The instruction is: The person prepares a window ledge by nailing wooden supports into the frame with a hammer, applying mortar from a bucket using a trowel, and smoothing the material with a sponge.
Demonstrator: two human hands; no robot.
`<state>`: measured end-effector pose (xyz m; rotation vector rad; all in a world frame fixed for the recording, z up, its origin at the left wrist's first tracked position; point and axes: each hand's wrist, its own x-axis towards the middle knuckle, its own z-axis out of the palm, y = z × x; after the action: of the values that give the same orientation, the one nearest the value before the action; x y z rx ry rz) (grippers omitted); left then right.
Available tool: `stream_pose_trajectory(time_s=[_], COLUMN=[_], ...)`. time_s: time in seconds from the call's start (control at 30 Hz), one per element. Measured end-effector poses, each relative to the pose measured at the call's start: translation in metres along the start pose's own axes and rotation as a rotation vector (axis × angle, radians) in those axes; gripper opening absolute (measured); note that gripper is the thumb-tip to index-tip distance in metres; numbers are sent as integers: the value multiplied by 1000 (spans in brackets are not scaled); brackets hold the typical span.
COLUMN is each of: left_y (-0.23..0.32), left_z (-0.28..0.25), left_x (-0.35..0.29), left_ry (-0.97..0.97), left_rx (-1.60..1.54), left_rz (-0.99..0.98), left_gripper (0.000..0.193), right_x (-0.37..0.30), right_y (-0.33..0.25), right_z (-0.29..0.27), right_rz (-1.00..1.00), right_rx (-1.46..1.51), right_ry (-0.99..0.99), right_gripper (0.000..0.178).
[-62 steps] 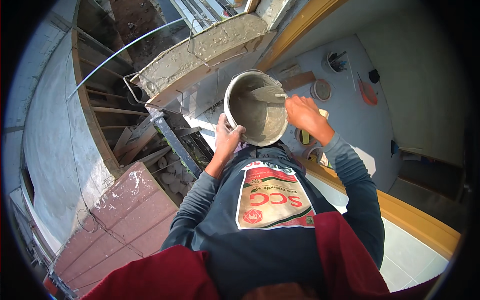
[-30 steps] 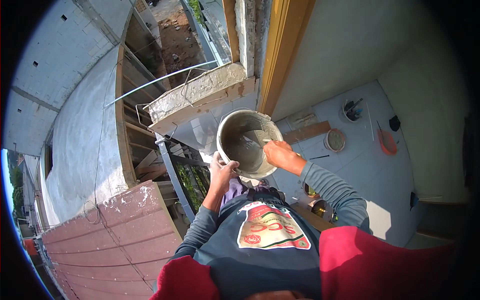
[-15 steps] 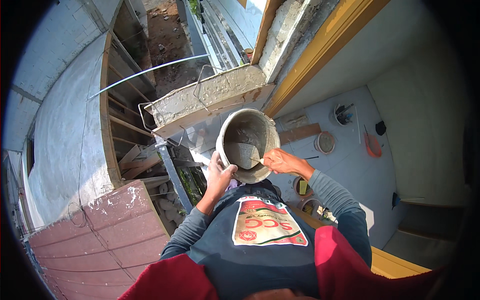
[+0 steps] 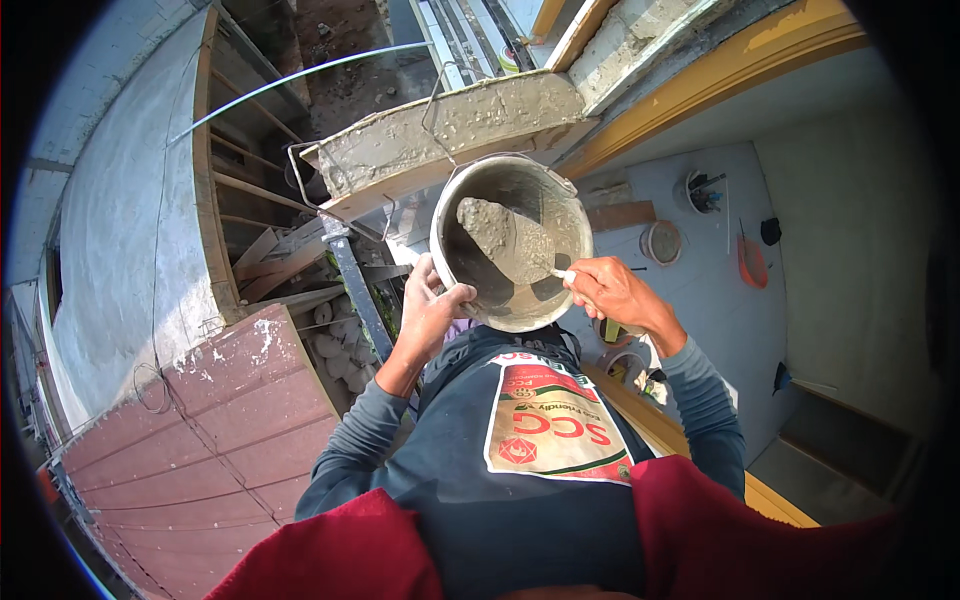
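A mortar-stained bucket (image 4: 572,215) is tilted in front of my body, its mouth facing up toward me. My left hand (image 4: 432,308) grips its near left rim, thumb over the edge. In my right hand (image 4: 618,290) is the handle of a trowel (image 4: 528,252), fingers wrapped round it at the bucket's right side. A lump of wet grey mortar (image 4: 484,222) lies on the trowel blade, which is over the bucket's mouth. Just beyond the bucket runs a ledge (image 4: 450,125) topped with rough wet mortar and faced with a board.
Bent metal rods (image 4: 300,170) stick out by the ledge. A yellow frame (image 4: 720,75) rises at the right. Below on the tiled floor stand a mortar-filled bucket (image 4: 661,243), a tool bucket (image 4: 704,190) and an orange container (image 4: 752,263). A maroon panel (image 4: 200,430) lies at lower left.
The trowel has come up from inside the bucket with a lump of mortar on its blade. My right hand has moved right and slightly up; the bucket now appears closer to the ledge.
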<state>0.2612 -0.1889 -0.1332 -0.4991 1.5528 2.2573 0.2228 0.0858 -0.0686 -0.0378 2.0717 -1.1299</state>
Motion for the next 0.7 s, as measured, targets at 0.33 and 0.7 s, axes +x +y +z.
stream_pose_trajectory(time_s=[0.33, 0.7], left_y=[3, 0], left_z=[-23, -27], left_x=[-9, -12], left_ry=[71, 122], left_rx=[23, 13], left_rz=[47, 65], left_gripper=[46, 43], right_x=[-27, -10], right_y=[-63, -40], right_z=[-4, 4], right_rz=[-69, -61], right_rx=[-85, -28], right_ry=[12, -50], right_gripper=[34, 36])
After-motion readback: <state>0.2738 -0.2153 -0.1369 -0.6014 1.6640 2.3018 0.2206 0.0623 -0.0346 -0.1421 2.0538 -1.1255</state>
